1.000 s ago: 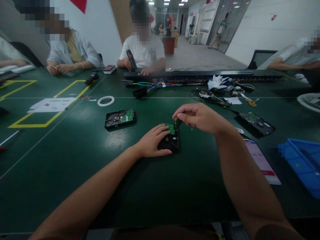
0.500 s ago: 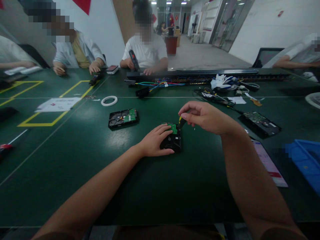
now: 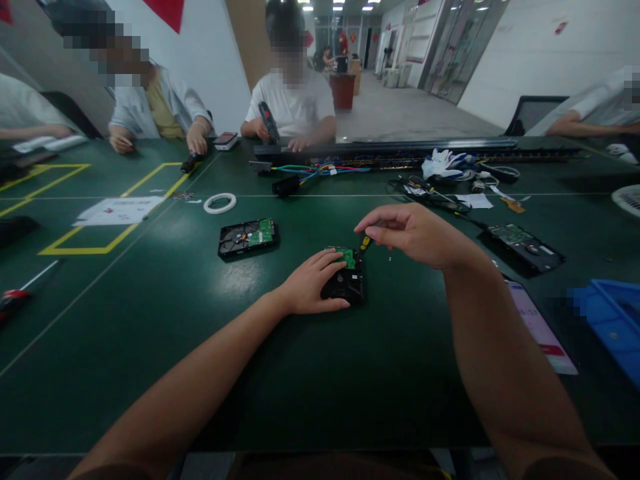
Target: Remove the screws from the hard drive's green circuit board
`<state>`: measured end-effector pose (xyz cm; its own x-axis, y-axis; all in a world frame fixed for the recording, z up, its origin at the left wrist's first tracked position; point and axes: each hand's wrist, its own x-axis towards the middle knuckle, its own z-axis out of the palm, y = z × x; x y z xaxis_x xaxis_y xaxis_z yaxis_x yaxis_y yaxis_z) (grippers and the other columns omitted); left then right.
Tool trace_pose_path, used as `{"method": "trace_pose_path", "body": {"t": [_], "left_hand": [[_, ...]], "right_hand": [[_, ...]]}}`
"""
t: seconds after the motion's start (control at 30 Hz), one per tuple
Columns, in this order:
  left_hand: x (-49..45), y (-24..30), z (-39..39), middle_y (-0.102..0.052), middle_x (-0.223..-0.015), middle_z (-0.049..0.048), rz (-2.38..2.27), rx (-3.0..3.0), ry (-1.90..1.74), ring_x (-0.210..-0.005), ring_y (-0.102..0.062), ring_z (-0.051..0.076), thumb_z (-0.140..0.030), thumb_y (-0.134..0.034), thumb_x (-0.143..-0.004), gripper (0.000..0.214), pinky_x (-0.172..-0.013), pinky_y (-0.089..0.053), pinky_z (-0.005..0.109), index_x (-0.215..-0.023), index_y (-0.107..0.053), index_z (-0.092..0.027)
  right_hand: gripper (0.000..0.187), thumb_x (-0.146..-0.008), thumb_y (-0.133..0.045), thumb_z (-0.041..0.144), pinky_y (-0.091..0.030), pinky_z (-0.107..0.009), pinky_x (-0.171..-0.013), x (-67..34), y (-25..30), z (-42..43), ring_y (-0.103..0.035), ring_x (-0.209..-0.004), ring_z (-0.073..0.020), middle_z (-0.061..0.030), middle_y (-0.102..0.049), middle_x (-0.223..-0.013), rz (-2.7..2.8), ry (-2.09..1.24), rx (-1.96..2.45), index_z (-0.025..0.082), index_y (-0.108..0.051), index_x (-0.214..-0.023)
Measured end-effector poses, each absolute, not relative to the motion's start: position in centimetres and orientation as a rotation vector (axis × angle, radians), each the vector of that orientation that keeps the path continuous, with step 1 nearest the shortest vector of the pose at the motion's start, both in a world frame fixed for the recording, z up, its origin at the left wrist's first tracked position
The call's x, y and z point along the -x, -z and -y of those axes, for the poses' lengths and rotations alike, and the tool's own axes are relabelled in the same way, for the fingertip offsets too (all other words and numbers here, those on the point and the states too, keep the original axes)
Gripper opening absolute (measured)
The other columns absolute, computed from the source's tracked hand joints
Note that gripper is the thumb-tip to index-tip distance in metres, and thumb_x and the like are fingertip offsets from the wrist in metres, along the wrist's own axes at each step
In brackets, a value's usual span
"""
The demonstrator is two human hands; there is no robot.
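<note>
A black hard drive [image 3: 353,285] with a green circuit board lies on the table in front of me. My left hand [image 3: 316,283] grips it from the left, fingers over the board and thumb along the near edge. Above the drive's far right corner, my right hand [image 3: 395,230] pinches a small black-and-yellow screwdriver [image 3: 366,243]. The tool points down at that corner; whether its tip sits in a screw is too small to tell. A tiny bright piece [image 3: 390,259], perhaps a screw, lies just right of the drive.
A second hard drive [image 3: 247,238] lies left, a third [image 3: 525,248] right. A tape roll [image 3: 220,203], cables [image 3: 320,171], white gloves [image 3: 443,163], a phone [image 3: 543,327] and a blue bin [image 3: 617,320] surround the work. Opposite, a person [image 3: 293,107] holds a power screwdriver [image 3: 268,121].
The screwdriver has turned in my right fingers, showing more yellow on its handle. My left hand and the hard drive stay put. Across the table, a person's hand has shifted slightly.
</note>
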<state>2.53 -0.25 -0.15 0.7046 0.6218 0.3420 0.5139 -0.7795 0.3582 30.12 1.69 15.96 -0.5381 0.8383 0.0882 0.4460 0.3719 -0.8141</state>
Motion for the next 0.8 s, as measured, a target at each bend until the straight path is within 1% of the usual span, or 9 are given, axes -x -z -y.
{"method": "trace_pose_path", "body": {"t": [0.07,0.2,0.3,0.4,0.5,0.63,0.7,0.8], "left_hand": [[-2.53,0.10,0.28,-0.051,-0.171,0.0230,-0.910,-2.681,-0.654,-0.165,-0.042,0.045,-0.077,-0.074,-0.097,0.090,-0.135,-0.038,0.068,-0.162,-0.054,-0.018],[-2.50,0.11,0.25,-0.050,-0.172,0.0220,-0.905,-2.682,-0.658,-0.165,-0.042,0.044,-0.077,-0.073,-0.097,0.089,-0.135,-0.037,0.069,-0.162,-0.053,-0.020],[-2.45,0.25,0.16,-0.051,-0.172,0.0221,-0.896,-2.684,-0.665,-0.165,-0.042,0.045,-0.076,-0.075,-0.097,0.089,-0.136,-0.036,0.068,-0.162,-0.054,-0.019],[-2.44,0.38,0.10,-0.051,-0.171,0.0222,-0.887,-2.686,-0.662,-0.165,-0.042,0.045,-0.076,-0.075,-0.097,0.090,-0.136,-0.037,0.068,-0.162,-0.054,-0.018],[-2.49,0.44,0.11,-0.051,-0.171,0.0227,-0.890,-2.691,-0.668,-0.164,-0.042,0.045,-0.077,-0.075,-0.097,0.091,-0.136,-0.036,0.068,-0.162,-0.054,-0.018],[-2.57,0.48,0.18,-0.051,-0.172,0.0215,-0.909,-2.693,-0.672,-0.165,-0.042,0.044,-0.077,-0.073,-0.098,0.090,-0.136,-0.036,0.068,-0.163,-0.053,-0.019],[-2.58,0.48,0.18,-0.051,-0.171,0.0224,-0.911,-2.695,-0.670,-0.165,-0.042,0.044,-0.078,-0.072,-0.098,0.090,-0.136,-0.036,0.068,-0.162,-0.053,-0.018],[-2.52,0.45,0.15,-0.051,-0.171,0.0228,-0.905,-2.700,-0.660,-0.165,-0.042,0.044,-0.078,-0.072,-0.098,0.091,-0.136,-0.036,0.068,-0.162,-0.054,-0.017]], "right_hand": [[0.020,-0.099,-0.072,0.034,-0.039,-0.032,-0.063,-30.10,-15.98,-1.69,-0.054,-0.069,-0.0164,-0.0012,-0.072,-0.084,2.134,-1.028,1.115,0.026,-0.086,-0.111],[0.018,-0.099,-0.072,0.033,-0.045,-0.034,-0.068,-29.97,-16.00,-1.66,-0.060,-0.074,-0.0186,-0.0041,-0.075,-0.090,2.103,-1.005,1.151,0.025,-0.085,-0.108],[0.018,-0.098,-0.073,0.033,-0.048,-0.035,-0.071,-29.87,-16.12,-1.50,-0.063,-0.076,-0.0197,-0.0050,-0.075,-0.088,2.111,-0.994,1.173,0.022,-0.083,-0.108],[0.018,-0.095,-0.078,0.037,-0.050,-0.035,-0.070,-29.71,-16.24,-1.34,-0.066,-0.074,-0.0194,-0.0041,-0.075,-0.083,2.106,-1.039,1.178,0.022,-0.080,-0.105],[0.027,-0.091,-0.083,0.046,-0.052,-0.034,-0.066,-29.49,-16.16,-1.31,-0.068,-0.069,-0.0190,-0.0035,-0.076,-0.079,2.068,-1.064,1.222,0.022,-0.074,-0.100],[0.042,-0.083,-0.090,0.058,-0.050,-0.034,-0.059,-29.34,-15.75,-1.50,-0.067,-0.064,-0.0185,-0.0026,-0.075,-0.076,2.027,-1.024,1.298,0.024,-0.068,-0.092],[0.044,-0.081,-0.091,0.060,-0.049,-0.034,-0.059,-29.40,-15.54,-1.59,-0.067,-0.065,-0.0189,-0.0029,-0.075,-0.076,2.022,-0.986,1.299,0.024,-0.066,-0.088],[0.043,-0.083,-0.090,0.060,-0.049,-0.034,-0.062,-29.55,-15.36,-1.65,-0.068,-0.068,-0.0201,-0.0038,-0.076,-0.077,2.036,-0.932,1.263,0.025,-0.066,-0.086]]}}
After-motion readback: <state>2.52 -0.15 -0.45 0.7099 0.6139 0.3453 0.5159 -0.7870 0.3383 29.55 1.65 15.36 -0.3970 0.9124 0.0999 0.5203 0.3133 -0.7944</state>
